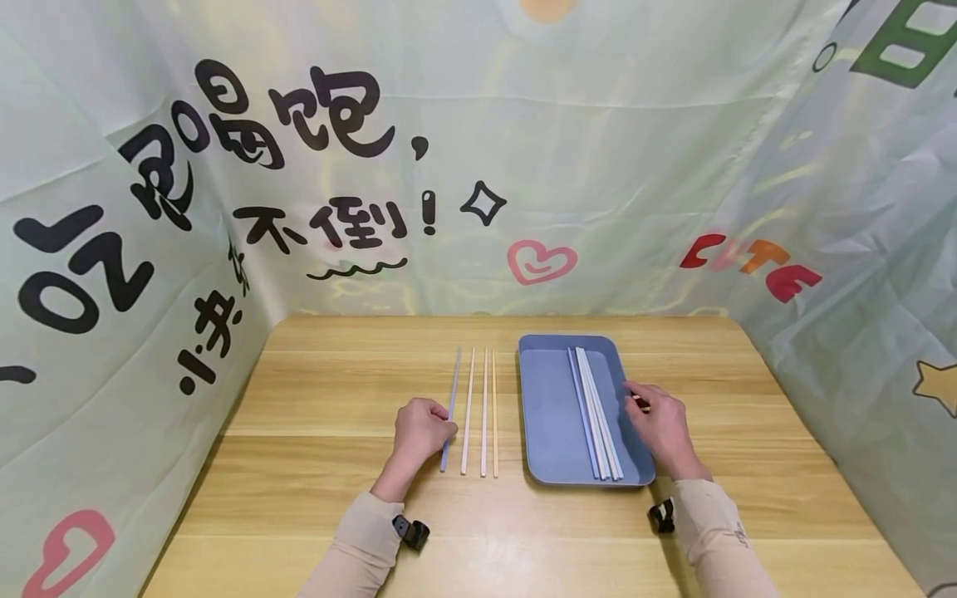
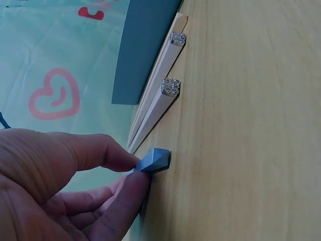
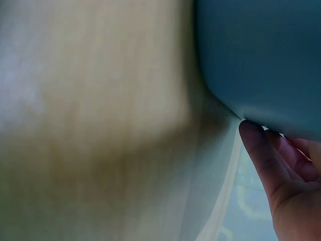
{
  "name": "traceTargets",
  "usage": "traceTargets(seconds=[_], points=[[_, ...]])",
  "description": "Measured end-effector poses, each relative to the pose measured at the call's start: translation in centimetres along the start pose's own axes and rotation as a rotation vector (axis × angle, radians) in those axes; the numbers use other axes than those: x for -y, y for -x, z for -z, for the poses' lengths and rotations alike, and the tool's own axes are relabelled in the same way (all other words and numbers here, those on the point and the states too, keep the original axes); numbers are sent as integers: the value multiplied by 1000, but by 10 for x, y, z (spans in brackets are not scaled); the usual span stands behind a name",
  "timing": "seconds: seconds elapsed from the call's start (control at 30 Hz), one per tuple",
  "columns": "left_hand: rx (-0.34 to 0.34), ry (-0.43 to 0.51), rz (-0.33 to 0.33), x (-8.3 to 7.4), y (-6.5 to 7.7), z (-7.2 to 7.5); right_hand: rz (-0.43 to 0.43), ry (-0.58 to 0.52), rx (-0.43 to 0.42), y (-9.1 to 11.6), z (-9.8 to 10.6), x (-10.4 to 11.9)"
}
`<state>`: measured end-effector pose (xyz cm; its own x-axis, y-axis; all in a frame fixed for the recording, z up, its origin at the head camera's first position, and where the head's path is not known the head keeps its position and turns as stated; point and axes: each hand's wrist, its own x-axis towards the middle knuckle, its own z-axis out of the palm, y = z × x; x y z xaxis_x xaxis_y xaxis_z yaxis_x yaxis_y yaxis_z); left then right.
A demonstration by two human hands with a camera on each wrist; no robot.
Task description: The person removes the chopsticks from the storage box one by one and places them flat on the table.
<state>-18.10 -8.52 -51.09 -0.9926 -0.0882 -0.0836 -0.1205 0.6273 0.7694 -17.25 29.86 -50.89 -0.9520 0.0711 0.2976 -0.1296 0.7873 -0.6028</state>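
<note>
The left hand (image 1: pixel 420 432) pinches the blue chopstick (image 1: pixel 451 409) lying on the surface (image 1: pixel 314 465); the right hand (image 1: pixel 661 423), fingers relaxed, touches the tray (image 1: pixel 549 407) edge beside it.

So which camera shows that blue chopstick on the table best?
The head view: the whole blue chopstick shows there, leftmost of four on the table, with the left hand at its near part. The left wrist view gives only its end, pinched by fingertips. The right wrist view misses it entirely.
</note>
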Motion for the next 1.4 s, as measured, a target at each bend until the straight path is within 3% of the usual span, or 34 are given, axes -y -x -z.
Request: traceTargets(seconds=[0.43, 0.6, 0.77, 0.93, 1.13, 1.23, 1.4], points=[[26, 15, 9, -1, -1, 1, -11, 2, -1, -1, -1, -1], [49, 39, 31, -1, -2, 4, -78, -14, 50, 0, 2, 1], [43, 18, 12, -4, -4, 5, -124, -13, 84, -1, 4, 2], [0, 17, -15, -9, -5, 6, -60, -7, 35, -2, 3, 3], [-73, 61, -84, -24, -4, 3, 109, 20, -60, -1, 0, -1], [-94, 106, -147, -33, -2, -1, 167, 30, -62, 0, 0, -1], [-98, 168, -208, -52, 2, -11, 162, 19, -22, 1, 2, -1]])
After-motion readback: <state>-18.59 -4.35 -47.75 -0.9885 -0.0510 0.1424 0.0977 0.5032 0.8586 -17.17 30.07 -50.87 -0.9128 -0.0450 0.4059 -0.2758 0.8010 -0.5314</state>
